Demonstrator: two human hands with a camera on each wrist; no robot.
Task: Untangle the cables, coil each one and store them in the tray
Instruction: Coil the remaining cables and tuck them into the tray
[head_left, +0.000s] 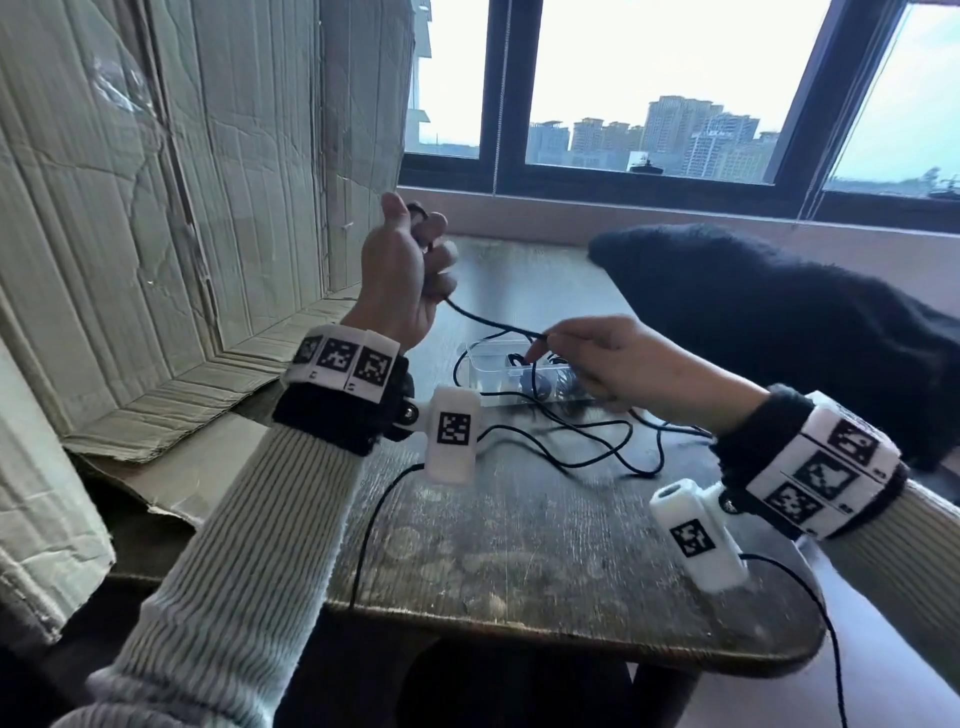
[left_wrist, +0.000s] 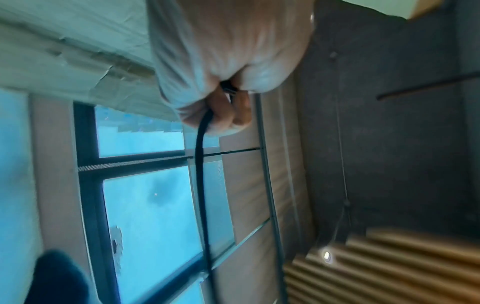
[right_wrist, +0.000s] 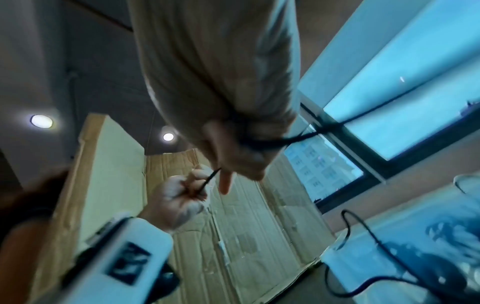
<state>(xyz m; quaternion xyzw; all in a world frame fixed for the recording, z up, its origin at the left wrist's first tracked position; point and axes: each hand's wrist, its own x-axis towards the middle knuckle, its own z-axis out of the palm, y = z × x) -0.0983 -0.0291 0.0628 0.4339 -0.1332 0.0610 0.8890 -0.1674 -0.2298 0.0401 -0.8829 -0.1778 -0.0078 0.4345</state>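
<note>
Left hand (head_left: 402, 270) raised, grip clenched around one end of the black cable (head_left: 488, 322). Right hand (head_left: 618, 364), lower and to its right, pinches the same cable. The remainder lies in loose loops below both grips on the table (head_left: 519, 545), beside the clear tray (head_left: 493, 358).

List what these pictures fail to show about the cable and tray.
- Cable end: head view, hidden inside the left hand; its grip covers it.
- Tray contents: head view, partly behind the right hand; right wrist view, blurred.
- Loose cables count: too tangled to tell.
</note>
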